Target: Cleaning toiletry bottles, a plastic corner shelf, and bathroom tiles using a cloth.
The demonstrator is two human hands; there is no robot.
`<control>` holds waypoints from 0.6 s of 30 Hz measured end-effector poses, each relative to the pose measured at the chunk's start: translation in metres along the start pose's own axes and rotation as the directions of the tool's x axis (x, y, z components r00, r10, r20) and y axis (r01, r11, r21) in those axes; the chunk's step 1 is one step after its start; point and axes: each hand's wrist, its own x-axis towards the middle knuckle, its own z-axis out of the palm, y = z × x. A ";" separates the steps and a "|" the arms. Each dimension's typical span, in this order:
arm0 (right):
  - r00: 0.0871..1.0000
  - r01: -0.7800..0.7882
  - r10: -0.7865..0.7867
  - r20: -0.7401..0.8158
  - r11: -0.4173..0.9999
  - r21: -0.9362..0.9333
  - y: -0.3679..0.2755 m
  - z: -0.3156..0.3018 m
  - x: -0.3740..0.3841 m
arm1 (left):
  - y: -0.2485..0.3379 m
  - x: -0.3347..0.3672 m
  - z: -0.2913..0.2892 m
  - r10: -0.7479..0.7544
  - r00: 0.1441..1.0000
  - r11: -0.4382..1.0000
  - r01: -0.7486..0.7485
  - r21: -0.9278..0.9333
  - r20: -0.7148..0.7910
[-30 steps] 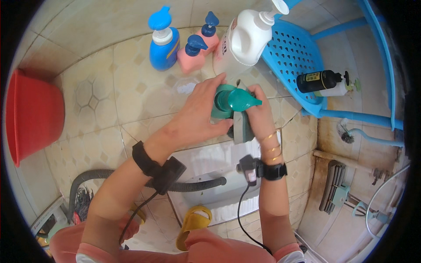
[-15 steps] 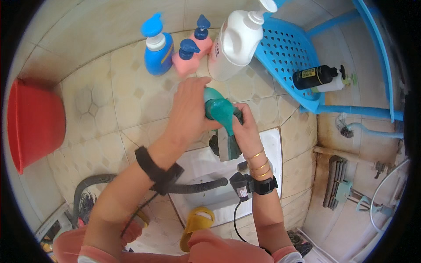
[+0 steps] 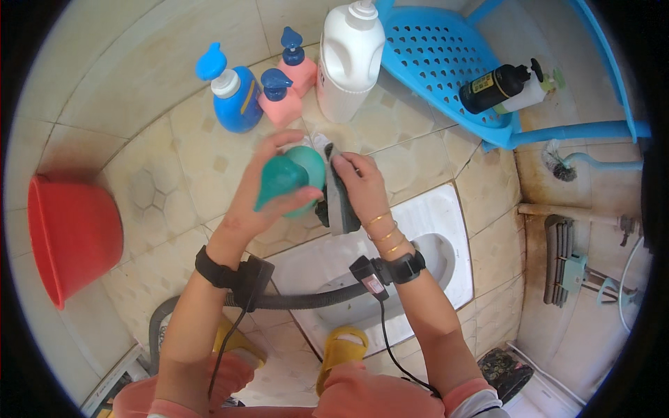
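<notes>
Because the left hand (image 3: 247, 200) curls around the green pump bottle (image 3: 309, 161), presumably to steady it, the right hand (image 3: 364, 189) can pinch a folded grey cloth (image 3: 339, 203) just beside it at four o'clock, pink pump bottles (image 3: 282, 109) standing toward twelve o'clock.

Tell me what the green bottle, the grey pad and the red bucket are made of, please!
The green bottle looks like plastic: smooth, evenly coloured, with a moulded pump top. The grey pad looks dull and flat, without shine, so perhaps fabric or sponge; I can't tell which. The red bucket is probably plastic too: smooth, all one colour, with a thin rim.
</notes>
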 end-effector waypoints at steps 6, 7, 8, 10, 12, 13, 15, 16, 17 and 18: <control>0.963 0.253 -0.240 -0.126 0.961 0.108 -0.049 0.003 -0.001 | -0.003 -0.006 -0.002 0.006 0.979 0.999 0.004 0.048 -0.202; 0.944 0.323 -0.319 -0.087 0.946 0.031 -0.062 0.011 -0.004 | -0.010 -0.006 0.002 0.068 0.945 0.998 -0.064 0.024 -0.321; 0.917 0.394 -0.396 -0.045 0.918 -0.048 -0.070 0.019 -0.007 | -0.014 -0.005 0.004 0.129 0.893 0.990 -0.140 0.006 -0.432; 0.910 0.409 -0.413 -0.031 0.908 -0.086 -0.066 0.038 -0.009 | -0.014 -0.001 -0.002 0.115 0.888 0.993 -0.105 0.047 -0.445; 0.903 0.424 -0.429 -0.009 0.897 -0.126 -0.058 0.047 -0.009 | -0.016 0.004 -0.006 0.099 0.880 0.994 -0.068 0.082 -0.464; 0.911 0.399 -0.410 -0.048 0.905 -0.148 -0.053 0.050 -0.007 | -0.020 0.007 -0.006 0.138 0.860 0.989 -0.095 0.111 -0.491; 0.917 0.376 -0.389 -0.082 0.916 -0.143 -0.030 0.061 -0.007 | -0.019 0.007 -0.012 0.180 0.831 0.981 -0.111 0.162 -0.526; 0.943 0.306 -0.325 -0.069 0.931 -0.198 -0.004 0.063 -0.005 | -0.018 0.010 -0.013 0.149 0.812 0.987 -0.085 0.139 -0.564; 0.965 0.234 -0.256 -0.058 0.941 -0.245 0.015 0.067 -0.005 | -0.018 0.010 -0.015 0.117 0.789 0.991 -0.054 0.122 -0.603; 0.966 0.230 -0.252 -0.061 0.942 -0.246 0.025 0.068 -0.007 | -0.021 0.010 -0.017 0.115 0.792 0.991 -0.052 0.121 -0.600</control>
